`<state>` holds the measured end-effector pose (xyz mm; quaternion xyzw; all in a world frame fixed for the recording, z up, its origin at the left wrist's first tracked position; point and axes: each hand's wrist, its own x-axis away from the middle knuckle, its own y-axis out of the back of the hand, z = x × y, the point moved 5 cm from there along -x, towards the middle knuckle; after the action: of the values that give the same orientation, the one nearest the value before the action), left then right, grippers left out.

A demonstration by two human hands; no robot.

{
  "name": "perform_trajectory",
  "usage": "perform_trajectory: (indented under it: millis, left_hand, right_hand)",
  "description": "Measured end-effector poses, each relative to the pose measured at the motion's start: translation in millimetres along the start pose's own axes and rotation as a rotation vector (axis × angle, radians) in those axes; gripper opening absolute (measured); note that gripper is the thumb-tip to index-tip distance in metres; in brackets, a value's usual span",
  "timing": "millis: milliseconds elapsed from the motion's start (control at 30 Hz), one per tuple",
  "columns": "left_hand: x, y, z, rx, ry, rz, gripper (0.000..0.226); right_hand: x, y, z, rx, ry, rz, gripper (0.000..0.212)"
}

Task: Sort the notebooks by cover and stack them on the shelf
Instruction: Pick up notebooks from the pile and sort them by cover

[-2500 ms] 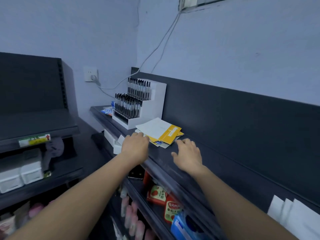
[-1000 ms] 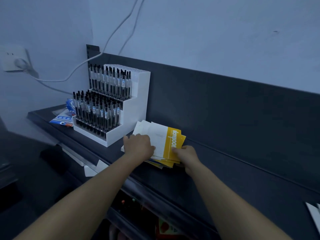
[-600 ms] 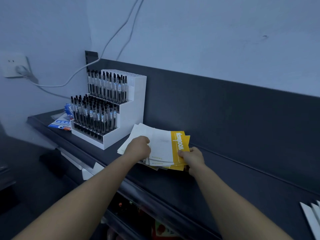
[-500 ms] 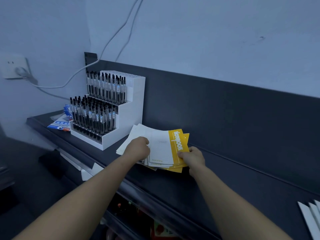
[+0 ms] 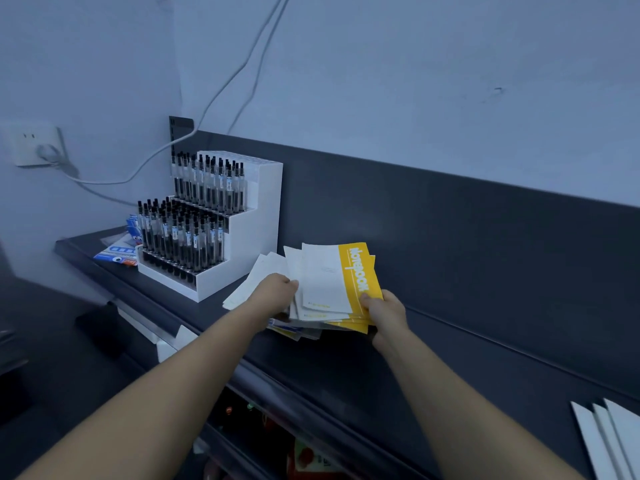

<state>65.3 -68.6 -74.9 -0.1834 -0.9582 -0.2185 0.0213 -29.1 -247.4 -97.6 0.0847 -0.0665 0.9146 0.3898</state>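
Nearest, low in view: two bare forearms reach fwd from the bottom edge. Under them is a lower shelf level w/ red-labelled packets (image 5: pixel 304 457), dim & blurred, can't read them. Bottom R corner: a few flat white sheets (image 5: pixel 611 441) lie on the dark grey metal shelf (image 5: pixel 346 372), well apart from the hands. White plastic price-tag holders (image 5: pixel 169 341) sit on the shelf's front lip, L of the arms.

Mid: left hand (image 5: pixel 277 292), fingers curled, grips the L side of the fanned stack of thin notebooks w/ white and yellow covers (image 5: pixel 325 282). right hand (image 5: pixel 386 315) pinches the stack's near R corner, thumb on top of the yellow band, fingers tucked beneath. The top notebook is white w/ a yellow band along its R edge & white lettering. The stack is over the shelf surface btwn both hands. More covers poke out below its near edge. Can't tell if the whole stack is lifted or partly resting.

Just L of the stack: white stepped display stand (image 5: pixel 249 244), two tiers packed w/ upright black-and-clear pens (image 5: pixel 183 233). Beyond it, at the shelf's L end, blue-and-white flat packets (image 5: pixel 117 252). Dark grey back panel (image 5: pixel 450 237) runs along behind the shelf. Farthest: pale wall w/ white socket (image 5: pixel 33 143) at L, plug in it, white cable (image 5: pixel 104 183) trailing off to the R.
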Motion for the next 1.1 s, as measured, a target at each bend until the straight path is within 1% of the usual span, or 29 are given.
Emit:
perform_trajectory:
  millis: [33, 100, 200, 267, 367, 400, 533, 700, 867, 967, 1100]
  left_hand:
    - [5, -2, -4, 0.082, 0.012, 0.017, 0.032]
    - [13, -7, -9, 0.198, 0.024, 0.028, 0.038]
    - [21, -14, -18, 0.285, -0.006, 0.022, 0.041]
    - [29, -20, -24, 0.331, -0.032, -0.004, 0.038]
    - [45, -29, -34, 0.375, -0.104, -0.039, 0.026]
    - [51, -32, -38, 0.372, -0.134, -0.051, 0.022]
    - [67, -45, -42, 0.347, -0.188, -0.054, 0.033]
    - [87, -66, -41, 0.272, -0.238, -0.014, 0.031]
    - [120, -93, -43, 0.149, -0.271, 0.061, 0.03]
    - [141, -111, -45, 0.093, -0.281, 0.143, 0.026]
    - [169, -134, -52, 0.016, -0.307, 0.227, 0.029]
  right_hand:
    - [2, 2, 2, -0.018, 0.005, 0.008, 0.005]
    - [7, 10, 7, -0.045, 0.028, 0.018, 0.006]
    - [14, 26, 16, -0.058, 0.095, 0.021, 0.005]
    - [21, 36, 22, -0.067, 0.142, 0.022, 0.007]
    - [35, 52, 28, -0.067, 0.177, 0.026, 0.01]
    - [40, 58, 29, -0.065, 0.182, 0.021, 0.013]
    - [58, 79, 27, -0.049, 0.209, -0.035, 0.023]
    - [86, 110, 16, -0.033, 0.222, -0.131, 0.024]
    - [119, 147, 5, -0.011, 0.226, -0.243, 0.023]
    - [138, 170, 2, -0.007, 0.234, -0.299, 0.022]
    - [159, 202, -1, -0.026, 0.234, -0.35, 0.021]
